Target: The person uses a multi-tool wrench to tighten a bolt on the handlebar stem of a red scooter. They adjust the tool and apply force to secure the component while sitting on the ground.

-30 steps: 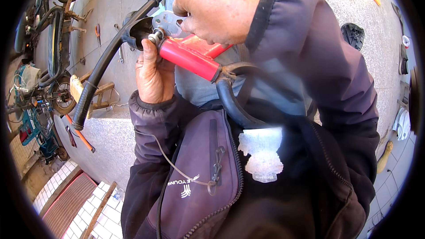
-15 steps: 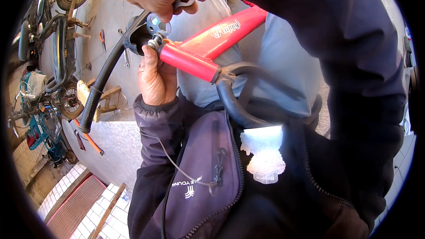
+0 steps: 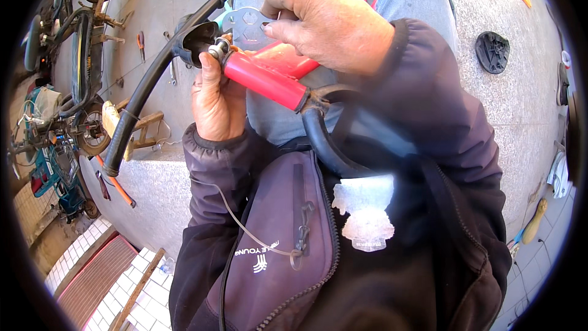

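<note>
My right hand [image 3: 331, 30] is closed on a flat grey multi-hole spanner [image 3: 248, 24], just above the top of a red bicycle frame [image 3: 264, 84]. My left hand [image 3: 217, 103] grips the red head tube from the left, thumb beside a silver threaded fitting with nuts [image 3: 218, 49]; its other fingers are mostly hidden. Next to that fitting sits a dark, hollow curved part [image 3: 196, 43] against a long black handlebar [image 3: 138, 95] that slants down to the lower left. The black fork [image 3: 321, 141] curves from the tube's lower end toward my lap. My jeans-clad knees lie beneath the frame.
Two-wheelers [image 3: 79, 61] crowd the left side, near a wooden stool [image 3: 147, 129] and an orange-handled tool [image 3: 116, 181]. A screwdriver [image 3: 141, 46] and spanner [image 3: 173, 70] lie beyond the handlebar. At right are a black plastic part [image 3: 493, 52] and a yellow-handled tool [image 3: 536, 220].
My right hand swung up and left with the spanner half a second ago and is now back lower and further right, beside the fitting. My left hand has barely moved.
</note>
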`<state>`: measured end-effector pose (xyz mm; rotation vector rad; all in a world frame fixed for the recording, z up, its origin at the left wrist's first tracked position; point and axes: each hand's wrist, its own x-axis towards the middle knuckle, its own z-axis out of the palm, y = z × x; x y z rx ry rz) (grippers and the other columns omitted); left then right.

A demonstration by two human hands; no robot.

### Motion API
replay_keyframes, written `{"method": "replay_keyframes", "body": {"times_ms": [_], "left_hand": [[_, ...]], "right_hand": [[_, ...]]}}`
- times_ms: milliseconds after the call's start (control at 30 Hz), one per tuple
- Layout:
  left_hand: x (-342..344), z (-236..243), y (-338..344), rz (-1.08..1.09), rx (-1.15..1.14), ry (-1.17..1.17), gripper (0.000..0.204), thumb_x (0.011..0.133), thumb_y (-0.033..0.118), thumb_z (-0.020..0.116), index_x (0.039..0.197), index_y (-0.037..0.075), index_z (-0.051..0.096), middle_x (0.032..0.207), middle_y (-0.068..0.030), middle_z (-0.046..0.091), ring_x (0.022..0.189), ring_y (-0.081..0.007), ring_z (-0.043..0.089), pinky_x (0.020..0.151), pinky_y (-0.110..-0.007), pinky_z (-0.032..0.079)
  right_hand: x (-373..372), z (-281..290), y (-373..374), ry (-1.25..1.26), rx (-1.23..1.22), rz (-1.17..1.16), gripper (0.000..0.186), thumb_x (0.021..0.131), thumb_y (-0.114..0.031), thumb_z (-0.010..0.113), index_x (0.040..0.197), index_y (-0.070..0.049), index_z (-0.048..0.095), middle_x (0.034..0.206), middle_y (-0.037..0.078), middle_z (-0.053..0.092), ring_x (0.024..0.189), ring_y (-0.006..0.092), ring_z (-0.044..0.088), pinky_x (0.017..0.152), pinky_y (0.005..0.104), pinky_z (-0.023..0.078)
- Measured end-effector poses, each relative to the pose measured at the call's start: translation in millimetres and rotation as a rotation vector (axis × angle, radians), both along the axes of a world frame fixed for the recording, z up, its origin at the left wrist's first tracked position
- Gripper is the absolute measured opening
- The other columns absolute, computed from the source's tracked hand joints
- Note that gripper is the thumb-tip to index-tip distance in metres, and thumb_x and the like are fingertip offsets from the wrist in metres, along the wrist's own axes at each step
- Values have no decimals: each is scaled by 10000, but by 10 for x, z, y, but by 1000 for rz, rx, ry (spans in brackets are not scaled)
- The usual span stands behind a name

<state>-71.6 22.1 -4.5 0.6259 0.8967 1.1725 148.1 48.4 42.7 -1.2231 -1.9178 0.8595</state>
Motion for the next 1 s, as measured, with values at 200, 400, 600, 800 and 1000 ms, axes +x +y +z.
{"method": "replay_keyframes", "body": {"times_ms": [200, 400, 600, 800, 1000], "left_hand": [[43, 58, -15, 12, -15, -8, 421, 937, 381, 592, 1160, 24, 585, 1107, -75, 634, 1023, -186, 603, 940, -374, 464], [36, 50, -10, 4, -12, -4, 424, 939, 388, 586, 1169, 31, 577, 1107, -73, 636, 1028, -183, 603, 939, -374, 464], [-15, 29, -1, -18, -31, 6, 472, 930, 428, 582, 1197, 40, 564, 1121, -78, 640, 1045, -193, 605, 955, -377, 452], [8, 41, -8, -4, -24, -17, 458, 933, 406, 588, 1212, 45, 557, 1126, -66, 635, 1043, -184, 603, 951, -363, 455], [70, 86, -8, 13, -20, -13, 466, 934, 402, 587, 1235, 51, 539, 1141, -65, 631, 1051, -184, 600, 966, -372, 444]], "right_hand": [[-135, -62, -49, -70, 60, -81, 177, 813, -144, 649, 894, 13, 647, 695, 183, 632, 646, 311, 640, 620, 377, 499], [-223, -79, -149, -84, 76, -168, 168, 807, -149, 655, 856, 11, 642, 714, 214, 630, 711, 376, 639, 677, 426, 504], [-314, -4, -250, -143, 30, -208, 157, 812, -146, 646, 814, 10, 626, 711, 233, 624, 698, 401, 636, 678, 453, 508], [-392, 8, -296, -262, 88, -225, 125, 792, -145, 642, 798, -21, 631, 711, 187, 642, 705, 350, 658, 660, 430, 517], [-481, 56, -399, -260, 161, -275, 116, 778, -167, 620, 792, -53, 633, 724, 147, 655, 727, 304, 669, 649, 408, 518]]}}
